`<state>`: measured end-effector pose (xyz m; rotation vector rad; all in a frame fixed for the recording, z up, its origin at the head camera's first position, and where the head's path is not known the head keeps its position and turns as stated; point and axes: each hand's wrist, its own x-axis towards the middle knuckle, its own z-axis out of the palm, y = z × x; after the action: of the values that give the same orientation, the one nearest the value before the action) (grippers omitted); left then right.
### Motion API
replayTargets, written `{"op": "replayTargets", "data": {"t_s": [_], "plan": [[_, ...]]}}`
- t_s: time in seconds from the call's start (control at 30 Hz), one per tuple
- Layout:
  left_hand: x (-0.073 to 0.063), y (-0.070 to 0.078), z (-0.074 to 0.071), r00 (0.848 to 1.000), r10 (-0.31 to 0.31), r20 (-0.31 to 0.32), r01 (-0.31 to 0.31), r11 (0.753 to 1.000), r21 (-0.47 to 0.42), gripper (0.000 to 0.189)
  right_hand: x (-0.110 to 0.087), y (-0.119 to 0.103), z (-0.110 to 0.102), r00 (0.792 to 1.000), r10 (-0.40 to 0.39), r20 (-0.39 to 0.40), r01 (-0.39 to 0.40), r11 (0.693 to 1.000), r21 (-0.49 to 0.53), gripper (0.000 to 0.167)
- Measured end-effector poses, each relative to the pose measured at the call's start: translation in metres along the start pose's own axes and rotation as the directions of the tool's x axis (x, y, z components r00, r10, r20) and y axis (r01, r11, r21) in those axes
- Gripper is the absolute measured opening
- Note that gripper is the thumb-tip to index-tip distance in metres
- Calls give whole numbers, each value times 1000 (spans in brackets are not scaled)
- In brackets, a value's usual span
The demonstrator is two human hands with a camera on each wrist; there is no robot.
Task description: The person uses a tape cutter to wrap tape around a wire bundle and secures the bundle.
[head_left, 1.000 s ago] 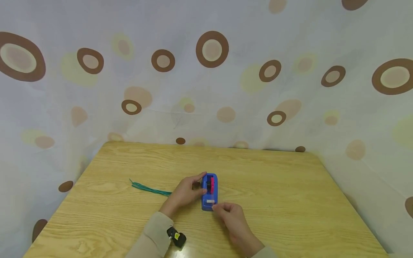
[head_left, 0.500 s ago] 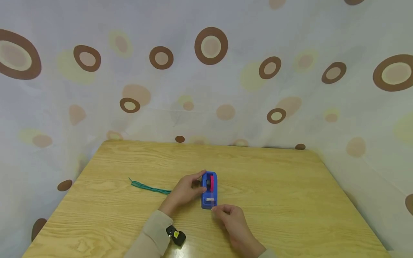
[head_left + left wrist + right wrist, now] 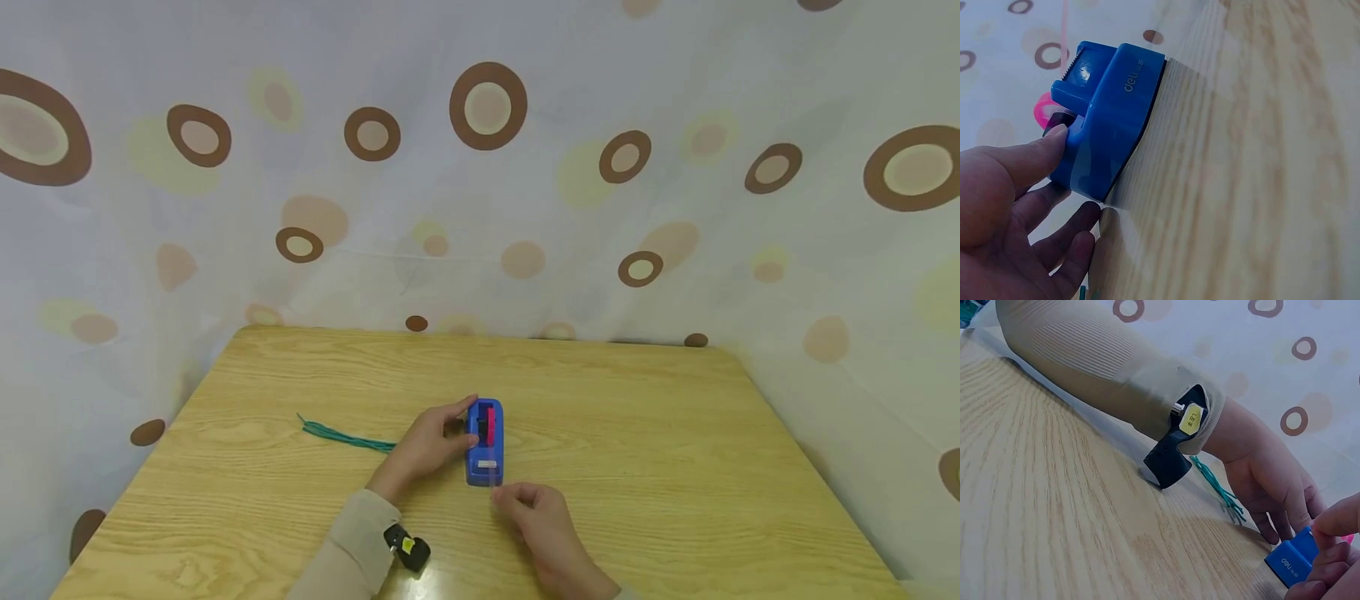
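Note:
A blue tape dispenser [image 3: 480, 476] stands on the table near its middle, with a pink-cored tape roll [image 3: 491, 427] in it. My left hand [image 3: 426, 442] grips the dispenser from its left side, thumb and fingers at its back part; the left wrist view shows the thumb pressed on the blue body [image 3: 1113, 112]. In front of the dispenser, my right hand [image 3: 543, 527] pinches the end of a clear tape strip [image 3: 492, 478] between thumb and forefinger. That strip runs from the roll over the toothed cutter [image 3: 1072, 65]. In the right wrist view, the fingers partly hide the dispenser.
A bundle of teal cords [image 3: 348, 437] lies on the wooden table [image 3: 637, 433], left of the dispenser and partly behind the left hand. A black camera mount [image 3: 407, 547] sits on the left sleeve. A dotted curtain [image 3: 525, 208] hangs behind the table.
My right hand has drawn slightly back from the dispenser toward me, and a longer piece of tape shows past its front edge. The left hand keeps its grip. The head view has shifted slightly.

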<state>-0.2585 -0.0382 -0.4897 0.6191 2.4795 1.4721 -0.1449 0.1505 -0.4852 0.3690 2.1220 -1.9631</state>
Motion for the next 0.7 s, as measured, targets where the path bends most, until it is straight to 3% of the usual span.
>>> {"op": "replayTargets", "data": {"t_s": [0.5, 0.7], "plan": [[0, -1, 0, 1000, 5, 1, -5, 1000, -4, 61, -9, 1, 0, 1000, 5, 22, -5, 1000, -16, 25], [0, 0, 0, 1000, 3, 3, -3, 1000, 5, 61, -13, 1, 0, 999, 19, 49, -20, 999, 35, 25]]}}
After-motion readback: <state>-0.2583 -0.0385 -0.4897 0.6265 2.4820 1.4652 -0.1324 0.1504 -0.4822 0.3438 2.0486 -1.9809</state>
